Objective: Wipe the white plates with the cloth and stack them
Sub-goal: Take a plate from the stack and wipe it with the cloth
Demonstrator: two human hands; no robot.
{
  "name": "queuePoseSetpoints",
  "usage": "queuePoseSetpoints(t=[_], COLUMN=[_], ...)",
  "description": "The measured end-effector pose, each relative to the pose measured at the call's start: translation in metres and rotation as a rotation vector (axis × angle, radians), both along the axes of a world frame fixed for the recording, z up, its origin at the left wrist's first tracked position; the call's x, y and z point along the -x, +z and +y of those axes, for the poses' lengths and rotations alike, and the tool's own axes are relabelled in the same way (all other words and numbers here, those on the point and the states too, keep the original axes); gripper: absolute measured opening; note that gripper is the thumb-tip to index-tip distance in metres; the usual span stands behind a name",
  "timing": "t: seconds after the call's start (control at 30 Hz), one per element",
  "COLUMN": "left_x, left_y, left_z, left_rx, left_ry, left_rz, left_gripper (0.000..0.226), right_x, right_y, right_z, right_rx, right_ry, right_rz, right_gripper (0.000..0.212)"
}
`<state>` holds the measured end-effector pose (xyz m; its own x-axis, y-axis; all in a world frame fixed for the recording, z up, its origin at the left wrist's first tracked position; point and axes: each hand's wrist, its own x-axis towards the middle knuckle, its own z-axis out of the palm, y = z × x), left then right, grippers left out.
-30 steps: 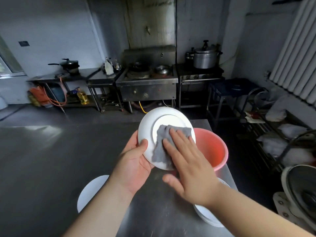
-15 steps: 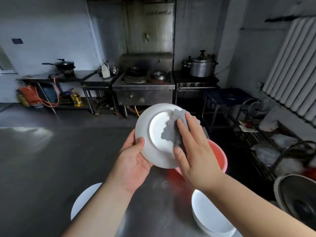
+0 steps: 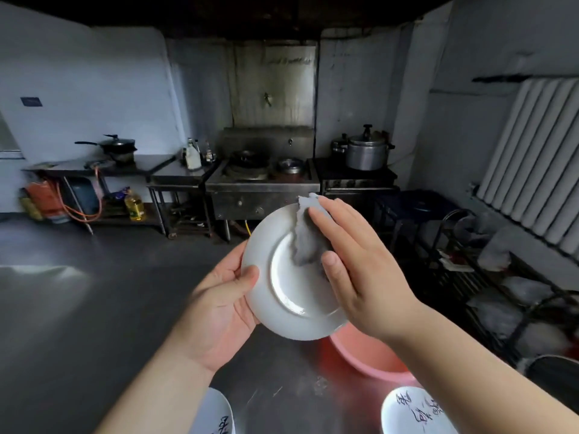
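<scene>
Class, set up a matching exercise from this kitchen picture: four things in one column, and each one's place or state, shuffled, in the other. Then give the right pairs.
Things:
1. cloth
2. held plate
3. pink basin
4. pressure cooker

Places or states:
A. on the table, below the held plate
B. gripped at its rim by the left hand
C. on the far counter, right of the stove
D. pressed on the plate under the right hand

Pairs: 1-D, 2-B, 3-A, 4-C

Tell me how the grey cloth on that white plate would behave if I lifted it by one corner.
The crumpled grey cloth would likely hang limp: it folds and bunches under the right hand. It probably weighs little, since flat fingers alone pin it to the tilted round white plate. Its ragged top edge flops past the rim, so it is not stiff.
</scene>
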<state>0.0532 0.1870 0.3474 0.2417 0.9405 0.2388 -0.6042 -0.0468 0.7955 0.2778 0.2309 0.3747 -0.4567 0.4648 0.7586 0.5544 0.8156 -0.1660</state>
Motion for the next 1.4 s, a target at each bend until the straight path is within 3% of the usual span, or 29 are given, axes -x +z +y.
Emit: queuePoseSetpoints(t=[0.1, 0.27, 0.47, 0.63, 0.83, 1.0, 1.2, 1.3, 1.4], left_x=[0.013, 0.019, 0.04, 0.043, 0.043, 0.046, 0.051, 0.07, 0.091], left_y=[-0.006, -0.005, -0.007, -0.003, -0.001, 0.008, -0.004, -0.001, 0.008], left_z=[0.003, 0.006, 0.015, 0.024, 0.033, 0.039, 0.034, 0.038, 0.048], left_rx=[0.063, 0.06, 0.142, 0.158, 0.192, 0.118, 0.07, 0.081, 0.149], left_ry=[0.002, -0.001, 0.07, 0.124, 0.163, 0.187, 0.093, 0.048, 0.024], left_rz=[-0.008, -0.051, -0.169, -0.233, -0.272, -0.286, -0.226, -0.174, -0.034], left_gripper=[0.05, 0.048, 0.048, 0.045, 0.051, 0.054, 0.047, 0.049, 0.041], right_x=[0.012, 0.03, 0.065, 0.071, 0.11, 0.101, 0.134, 0.119, 0.103], right_y=[-0.013, 0.028, -0.05, -0.003, -0.071, -0.019, -0.067, -0.053, -0.026], right_z=[-0.004, 0.021, -0.021, 0.014, -0.032, 0.003, -0.029, -0.017, 0.003], right_rx=[0.094, 0.163, 0.132, 0.177, 0.151, 0.224, 0.131, 0.119, 0.258], right_ry=[-0.025, -0.018, -0.144, -0.181, -0.226, -0.248, -0.266, -0.151, -0.067], right_rz=[0.069, -0.016, 0.136, 0.185, 0.242, 0.344, 0.408, 0.512, 0.487], right_gripper=[0.053, 0.049, 0.064, 0.06, 0.07, 0.056, 0.069, 0.062, 0.061])
